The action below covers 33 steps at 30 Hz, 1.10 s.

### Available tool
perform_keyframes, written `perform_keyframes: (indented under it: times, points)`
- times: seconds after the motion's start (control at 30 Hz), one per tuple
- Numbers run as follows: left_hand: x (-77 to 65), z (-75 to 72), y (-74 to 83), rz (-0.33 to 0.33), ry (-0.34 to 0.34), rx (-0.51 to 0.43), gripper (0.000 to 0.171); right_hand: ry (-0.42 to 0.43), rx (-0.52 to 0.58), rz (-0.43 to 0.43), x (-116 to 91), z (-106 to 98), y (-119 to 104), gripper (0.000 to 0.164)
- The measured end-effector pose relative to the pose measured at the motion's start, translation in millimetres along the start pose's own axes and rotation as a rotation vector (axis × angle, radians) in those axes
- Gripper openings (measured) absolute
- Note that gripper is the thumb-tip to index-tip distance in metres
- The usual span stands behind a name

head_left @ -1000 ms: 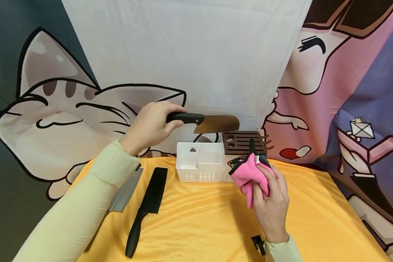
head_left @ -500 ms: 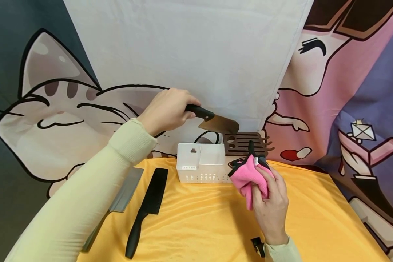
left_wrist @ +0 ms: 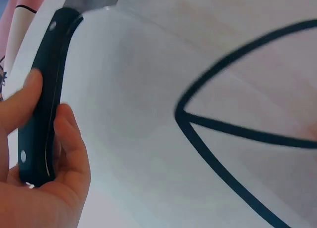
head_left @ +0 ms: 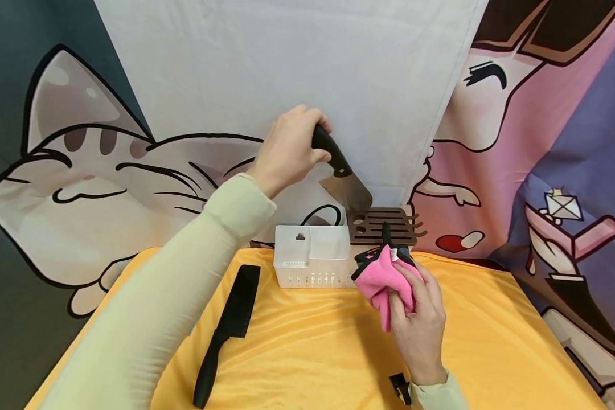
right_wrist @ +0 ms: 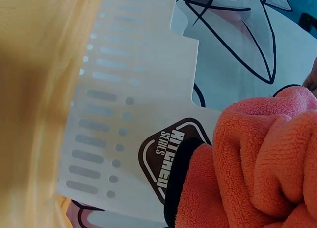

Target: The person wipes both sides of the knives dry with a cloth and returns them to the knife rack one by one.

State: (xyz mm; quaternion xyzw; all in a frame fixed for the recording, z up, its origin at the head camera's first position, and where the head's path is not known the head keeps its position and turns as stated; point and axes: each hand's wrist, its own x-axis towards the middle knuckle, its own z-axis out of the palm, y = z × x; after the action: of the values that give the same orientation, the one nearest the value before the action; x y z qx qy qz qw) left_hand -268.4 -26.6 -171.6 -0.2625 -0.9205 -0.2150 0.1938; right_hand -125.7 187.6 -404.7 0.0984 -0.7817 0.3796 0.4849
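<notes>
My left hand [head_left: 289, 148] grips a kitchen knife [head_left: 347, 192] by its black handle, the thumb along one side. The broad blade slants down, its tip end at the back left of the brown slotted top [head_left: 388, 226] of a knife holder; I cannot tell whether it is in a slot. In the left wrist view the riveted handle [left_wrist: 48, 79] lies between thumb and fingers. My right hand [head_left: 421, 319] holds a bunched pink cloth [head_left: 384, 285] with black trim in front of the holder. In the right wrist view the cloth partly covers the holder's label [right_wrist: 166, 149].
A white perforated basket section [head_left: 310, 256] forms the holder's left side, with brown hooks [head_left: 419, 225] at the right. A black cleaver [head_left: 238, 307] lies on the yellow tablecloth [head_left: 307, 347]. By the right wrist is a small black object [head_left: 401, 388]. Printed curtains hang close behind.
My left hand has moved right and upward, tilting the knife from level to steeply tip-down over the holder. The left sleeve now hides the grey blade on the table. The right hand barely moves.
</notes>
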Motion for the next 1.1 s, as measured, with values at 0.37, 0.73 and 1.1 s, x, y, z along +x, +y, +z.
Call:
perform_keyframes:
  times: [0.37,0.73,1.1]
  points:
    - [9.2,33.7,18.9,0.061,0.13,-0.091,0.045,-0.005,0.004,0.003,0,1,-1,0.041]
    - [13.5,63.3,39.8,0.075,0.204,-0.197,0.048,-0.017,0.0,0.003,-1,0,-2,0.042]
    - [28.6,77.8,50.6,0.138,0.154,-0.174,0.058,-0.026,-0.007,0.008,-3,1,0,0.042]
